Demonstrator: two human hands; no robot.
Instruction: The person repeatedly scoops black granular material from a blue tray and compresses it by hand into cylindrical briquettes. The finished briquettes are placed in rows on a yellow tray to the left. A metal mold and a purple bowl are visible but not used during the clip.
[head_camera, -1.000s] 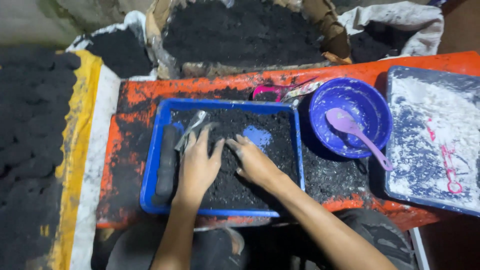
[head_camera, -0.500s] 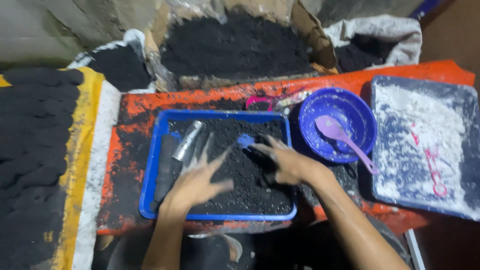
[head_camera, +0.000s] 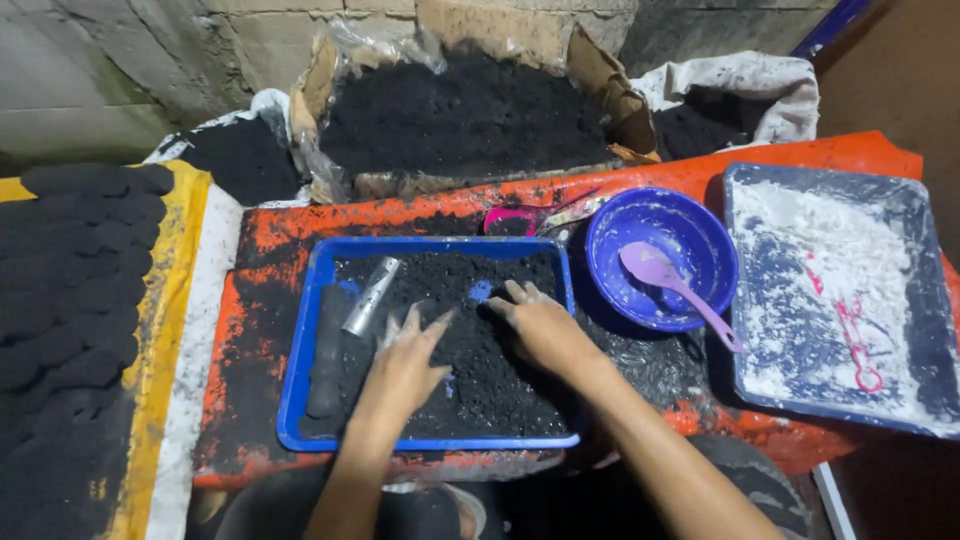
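Pressing flat into black powder (head_camera: 480, 340), both hands are seen inside a blue tray (head_camera: 300, 350). The left hand (head_camera: 405, 365) is spread open, fingers fanned toward 12 o'clock, nothing grasped. The right hand (head_camera: 540, 325) lies open too, palm down on the powder, fingers aimed at 10 o'clock, nothing held. A metal tube (head_camera: 370, 296) is found at 11 o'clock from the left hand, just beside its fingertips. At 2 o'clock from the right hand, a blue bowl (head_camera: 690, 235) with a lilac spoon (head_camera: 665, 285) is placed.
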